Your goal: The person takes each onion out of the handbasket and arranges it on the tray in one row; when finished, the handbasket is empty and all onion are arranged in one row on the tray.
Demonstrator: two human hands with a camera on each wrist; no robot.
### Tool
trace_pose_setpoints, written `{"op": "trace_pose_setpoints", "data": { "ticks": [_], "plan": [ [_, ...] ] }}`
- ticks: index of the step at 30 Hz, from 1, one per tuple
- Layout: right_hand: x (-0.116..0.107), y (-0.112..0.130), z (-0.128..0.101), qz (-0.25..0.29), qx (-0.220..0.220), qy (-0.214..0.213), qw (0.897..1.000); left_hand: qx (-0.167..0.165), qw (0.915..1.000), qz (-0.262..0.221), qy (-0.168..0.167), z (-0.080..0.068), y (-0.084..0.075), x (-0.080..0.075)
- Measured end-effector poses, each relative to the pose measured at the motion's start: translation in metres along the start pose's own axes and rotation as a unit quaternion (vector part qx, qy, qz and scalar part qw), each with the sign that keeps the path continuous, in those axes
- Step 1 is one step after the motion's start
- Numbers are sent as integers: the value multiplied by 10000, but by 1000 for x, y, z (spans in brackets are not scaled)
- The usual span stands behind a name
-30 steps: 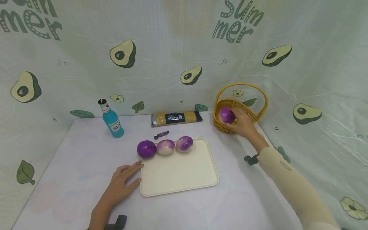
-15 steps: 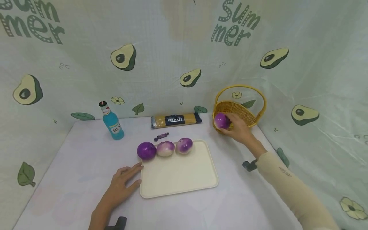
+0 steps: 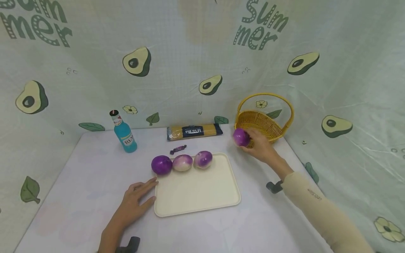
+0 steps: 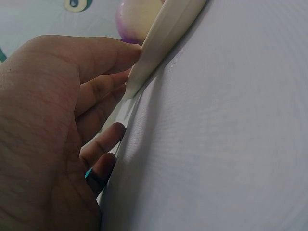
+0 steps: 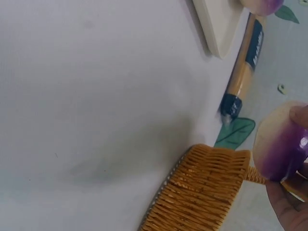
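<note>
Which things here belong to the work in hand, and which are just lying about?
In hand: right hand holding a purple turnip; wicker basket; cream tray bearing three turnips; left hand touching the tray's edge.

Lying about: blue bottle, spaghetti packet, wrapped candy.

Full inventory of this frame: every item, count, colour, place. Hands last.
turnips on tray: 3, purple and white, in a row at the tray's far edge
held turnip: 1, purple, in front of the basket
tray: 1, cream, table centre
basket: 1, yellow wicker, far right
bottle: 1, blue, far left
spaghetti pack: 1, yellow and dark blue, back centre
candy: 1, purple wrapper, behind tray
left hand: fingers touch the tray's left edge
right hand: grips the held turnip
</note>
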State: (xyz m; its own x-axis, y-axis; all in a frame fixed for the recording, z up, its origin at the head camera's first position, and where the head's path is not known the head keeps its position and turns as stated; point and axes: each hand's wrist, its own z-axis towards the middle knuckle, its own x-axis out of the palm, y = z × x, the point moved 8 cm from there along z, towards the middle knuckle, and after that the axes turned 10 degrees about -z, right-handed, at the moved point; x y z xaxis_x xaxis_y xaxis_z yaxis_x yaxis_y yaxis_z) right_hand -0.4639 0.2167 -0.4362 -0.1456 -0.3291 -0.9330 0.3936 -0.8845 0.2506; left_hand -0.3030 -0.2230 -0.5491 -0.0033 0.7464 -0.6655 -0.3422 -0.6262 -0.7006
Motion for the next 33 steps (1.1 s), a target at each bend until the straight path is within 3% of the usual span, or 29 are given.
{"op": "trace_pose_setpoints", "data": {
  "ticks": [33],
  "plan": [
    [21, 39, -16, 17, -392, 163, 9991, 48, 10000, 35, 7, 0, 0, 0]
  ]
}}
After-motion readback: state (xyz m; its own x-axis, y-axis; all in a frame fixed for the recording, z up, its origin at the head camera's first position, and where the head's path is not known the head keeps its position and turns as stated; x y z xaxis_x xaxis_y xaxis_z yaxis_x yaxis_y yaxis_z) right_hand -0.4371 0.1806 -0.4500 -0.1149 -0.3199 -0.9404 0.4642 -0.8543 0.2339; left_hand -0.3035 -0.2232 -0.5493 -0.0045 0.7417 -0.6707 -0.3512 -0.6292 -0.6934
